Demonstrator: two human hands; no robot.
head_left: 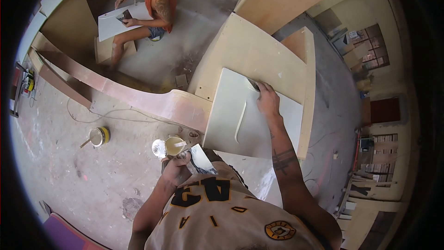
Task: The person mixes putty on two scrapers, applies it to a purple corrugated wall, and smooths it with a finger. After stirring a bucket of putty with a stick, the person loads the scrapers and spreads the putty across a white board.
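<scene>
A pale flat panel (pixel 226 111) lies on the wooden cabinet top, with a raised cream strip of paste (pixel 241 121) across it. My right hand (pixel 268 99) is closed at the panel's upper edge on a small dark-edged scraper (pixel 252 84). Close to my body, my left hand (pixel 177 169) grips a broad metal plate (pixel 202 159), whose shiny face carries pale paste. An open can of cream paste (pixel 175 145) sits just beyond the left hand; whether that hand also holds the can is hidden. A round silvery lid (pixel 159 148) is beside the can.
A co-worker in an orange top (pixel 159 0) sits at the upper left with a white panel (pixel 111 25). A curved wooden piece (pixel 138 102) extends left from the cabinet (pixel 254 46). On the floor are a yellow-banded can (pixel 99 136) with a stick and a cable (pixel 118 110).
</scene>
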